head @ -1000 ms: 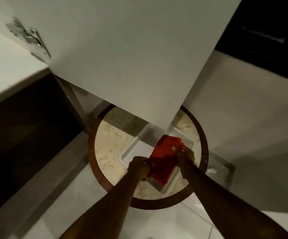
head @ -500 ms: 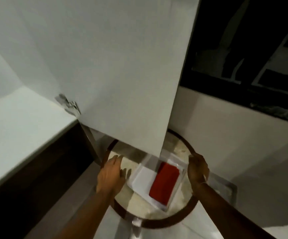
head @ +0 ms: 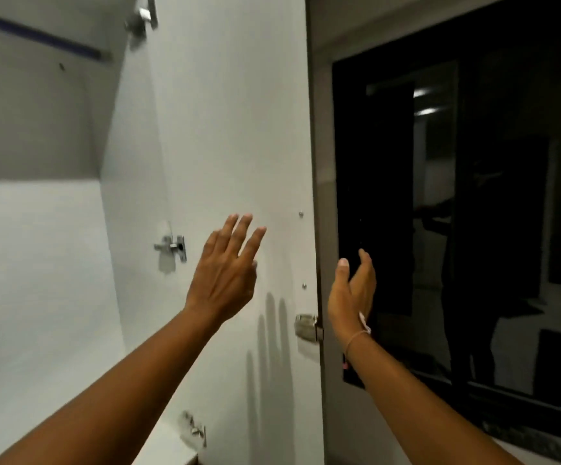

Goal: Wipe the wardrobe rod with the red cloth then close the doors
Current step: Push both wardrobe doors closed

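The open white wardrobe door (head: 225,129) fills the middle of the view, its inner face toward me, with hinges (head: 172,248) on its left side. My left hand (head: 227,270) is raised in front of that face, fingers spread, holding nothing. My right hand (head: 353,290) is raised just past the door's right edge (head: 312,196), palm turned left, fingers apart and empty. The wardrobe rod (head: 37,36) runs across the top left inside the wardrobe. The red cloth is out of view.
The white wardrobe interior (head: 37,263) lies at left. A latch plate (head: 307,325) sits on the door's edge near my right wrist. A dark window (head: 457,213) with reflections fills the right side.
The red cloth was laid in the white tray on the round table and both hands let go. My view rose from the table; both hands lifted, empty, to the open door.
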